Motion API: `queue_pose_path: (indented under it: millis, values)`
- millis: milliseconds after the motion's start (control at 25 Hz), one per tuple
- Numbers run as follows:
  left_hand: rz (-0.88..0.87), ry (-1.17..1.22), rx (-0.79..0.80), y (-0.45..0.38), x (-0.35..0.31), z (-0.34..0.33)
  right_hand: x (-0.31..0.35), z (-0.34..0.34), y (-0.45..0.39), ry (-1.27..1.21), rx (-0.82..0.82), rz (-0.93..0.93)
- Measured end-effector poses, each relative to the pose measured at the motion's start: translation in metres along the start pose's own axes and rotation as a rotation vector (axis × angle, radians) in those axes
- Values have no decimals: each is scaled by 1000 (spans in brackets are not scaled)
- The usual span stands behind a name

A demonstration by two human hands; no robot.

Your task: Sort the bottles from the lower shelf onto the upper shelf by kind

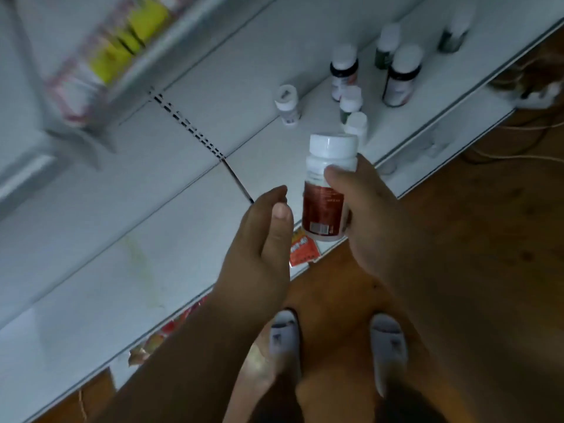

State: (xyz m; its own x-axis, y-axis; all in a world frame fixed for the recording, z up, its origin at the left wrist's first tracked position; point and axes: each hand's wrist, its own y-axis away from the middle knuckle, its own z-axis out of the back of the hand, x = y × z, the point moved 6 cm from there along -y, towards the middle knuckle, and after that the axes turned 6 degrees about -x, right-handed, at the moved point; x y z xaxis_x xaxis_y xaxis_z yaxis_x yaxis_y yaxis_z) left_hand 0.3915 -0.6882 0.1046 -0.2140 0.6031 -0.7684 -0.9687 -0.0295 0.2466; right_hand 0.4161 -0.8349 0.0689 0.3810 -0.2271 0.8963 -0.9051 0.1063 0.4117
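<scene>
The held bottle [328, 190] looks like smooth white plastic with a ribbed white cap and a glossy dark red paper label. The lower shelf [128, 239] is smooth painted metal, pale grey with a dull sheen. The floor [488, 224] is brown wood with visible grain. The slippers [285, 337] look soft and matt white. Torn red paper stickers [302, 248] cling to the shelf's front edge

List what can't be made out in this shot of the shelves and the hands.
- Upper shelf goods, head view: motion blur smears the yellow packs; kinds unreadable.
- Held bottle label: print too small, partly covered by the right hand.
- Bottles on the lower shelf: labels blurred and dim, e.g. the dark bottle.
- Left hand palm side: turned away.
- Red packets at the shelf edge: partly hidden by the hands.
</scene>
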Motion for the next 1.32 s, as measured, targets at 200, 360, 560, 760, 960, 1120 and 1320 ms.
queue_pose_path:
  millis: [200, 360, 560, 760, 960, 1120, 1320]
  values:
    - [-104, 240, 14, 120, -129, 62, 133, -5, 129, -129, 214, -17]
    - [-180, 317, -113, 161, -172, 127, 204, -45, 179, -43, 353, 68]
    - [-190, 270, -255, 193, -146, 213, 243, -131, 232, 147, 440, 176]
    - [-98, 257, -347, 221, -79, 299, 228, -227, 274, 51, 503, 52]
    - [-97, 304, -359, 245, -35, 358, 202, -301, 302, -124, 564, -186]
    - [-142, 344, -302, 258, -21, 378, 190, -331, 317, -48, 592, -95]
    - [-113, 386, -270, 257, -16, 381, 194, -339, 313, 30, 484, -36]
